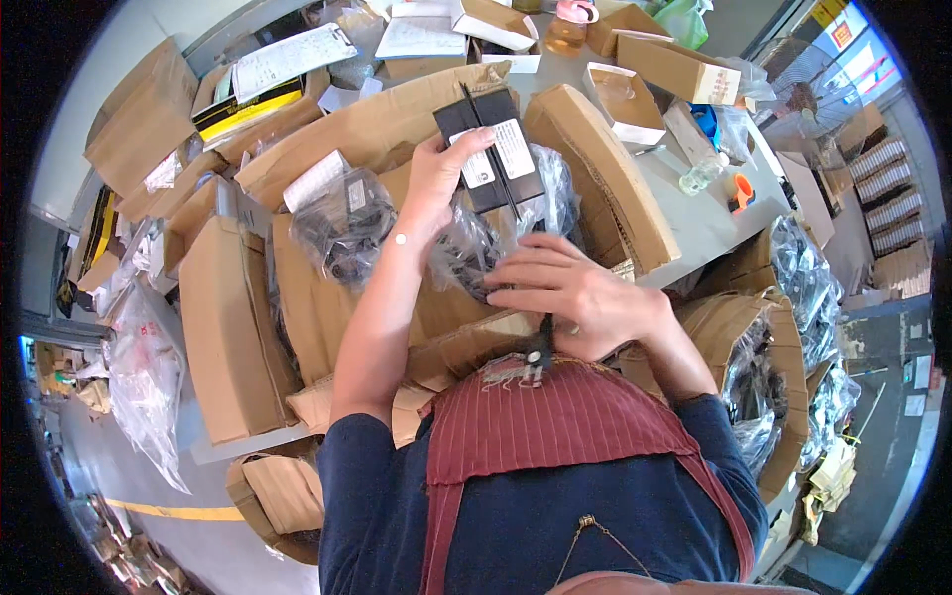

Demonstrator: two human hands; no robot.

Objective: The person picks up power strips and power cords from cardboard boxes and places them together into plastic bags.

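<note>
My left hand (443, 181) grips a flat black box (521, 178) with white labels, its thumb pressed on the front. A thin black strip (494, 159) lies lengthwise across the box under that thumb. My right hand (585, 297) hovers near my chest, back of the hand up, fingers stretched leftward and slightly apart. Its thumb is hidden, and a small dark piece (545, 332) shows just below the palm. Below both hands is an open cardboard carton (337, 312) with clear plastic bags (342, 223) of dark parts inside.
Small open boxes (623, 102), a clipboard with papers (293, 61), a jar of amber liquid (566, 35) and an orange tape-like ring (741, 191) crowd the grey table (694, 233). Another carton with bagged parts (754, 382) stands at my right. Clear plastic sheeting (144, 367) hangs at the left.
</note>
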